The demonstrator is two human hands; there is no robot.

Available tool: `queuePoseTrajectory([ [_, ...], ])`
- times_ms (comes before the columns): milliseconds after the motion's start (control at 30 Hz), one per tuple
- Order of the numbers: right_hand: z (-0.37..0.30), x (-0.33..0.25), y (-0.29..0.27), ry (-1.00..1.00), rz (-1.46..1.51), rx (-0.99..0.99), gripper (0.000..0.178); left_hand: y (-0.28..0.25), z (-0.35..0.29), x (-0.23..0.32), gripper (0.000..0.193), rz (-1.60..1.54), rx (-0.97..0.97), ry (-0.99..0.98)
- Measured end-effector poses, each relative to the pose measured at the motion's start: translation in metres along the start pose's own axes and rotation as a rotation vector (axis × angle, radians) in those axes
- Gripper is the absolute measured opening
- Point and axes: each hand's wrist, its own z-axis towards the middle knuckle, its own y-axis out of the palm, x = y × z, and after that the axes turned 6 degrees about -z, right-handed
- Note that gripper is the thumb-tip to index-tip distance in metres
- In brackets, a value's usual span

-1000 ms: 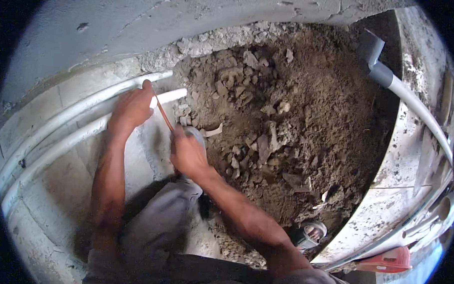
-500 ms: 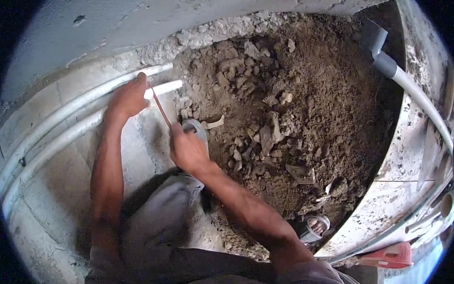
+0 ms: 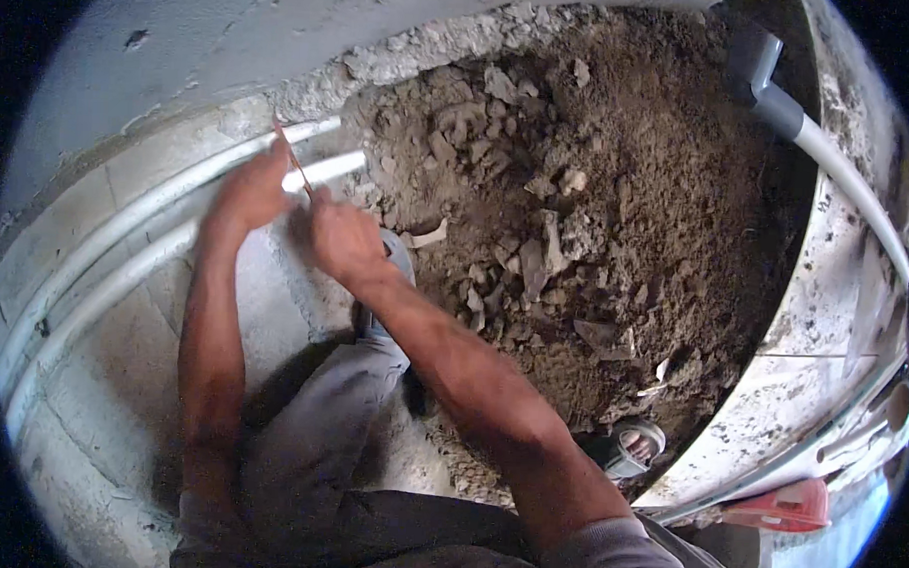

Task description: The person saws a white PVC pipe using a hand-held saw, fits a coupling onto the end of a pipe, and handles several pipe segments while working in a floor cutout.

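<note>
Big stuff first: brown, crumbly spread of soil & broken stone point(image 3: 677, 222), rough & loose; then dusty, hard, pale floor slabs point(image 3: 121, 383) on the L. Next, the long, white, round, plastic-looking pipe point(image 3: 330, 170) nearer the person curves along the slabs, free end by the soil: prob. light, a bit springy, smooth, maybe slippery w/ dust; best held close to that end. 2nd, similar white pipe point(image 3: 315, 129) runs beside it, wall side. Hands now: L hand point(image 3: 249, 192) bends over the nearer pipe, undersides hidden, so can't tell if its fingers pinch. R hand point(image 3: 346, 235) has fingers pinching the lower end of the thin, reddish-brown strip point(image 3: 297, 163), which slants up past the L hand; prob. v. light, stiff-ish but bendy, best gripped near its ends.
</note>
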Motion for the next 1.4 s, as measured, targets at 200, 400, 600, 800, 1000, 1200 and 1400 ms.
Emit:
queuePoseTrajectory([
  [200, -0.011, 0.012, -0.003, -0.043, -0.049, 0.054, 0.021, 0.000, -0.007, 0.020, 0.066, 0.085, 0.012, -0.055],
  [400, -0.063, 0.001, 0.008, -0.015, -0.099, -0.151, 0.027, 0.006, -0.014, -0.028, 0.054, 0.042, 0.086, 0.002],
  [600, -0.020, 0.001, 0.004, -0.022, -0.039, 0.007, 0.021, 0.012, -0.003, -0.014, 0.048, 0.019, 0.106, 0.075],
  [800, -0.010, 0.013, -0.005, -0.047, -0.073, 0.021, 0.024, 0.001, -0.008, 0.019, 0.048, 0.033, 0.074, 0.056],
  [1000, -0.071, 0.005, 0.011, 0.018, 0.011, -0.095, 0.022, -0.001, -0.011, -0.024, 0.055, 0.070, 0.021, -0.044],
  [1200, -0.022, 0.003, 0.009, -0.017, -0.042, 0.003, 0.026, 0.010, -0.004, -0.012, 0.058, 0.014, 0.042, 0.055],
  [1400, 0.003, 0.009, -0.004, -0.083, -0.133, 0.030, 0.036, -0.003, 0.003, 0.015, 0.051, 0.074, 0.014, -0.004],
])
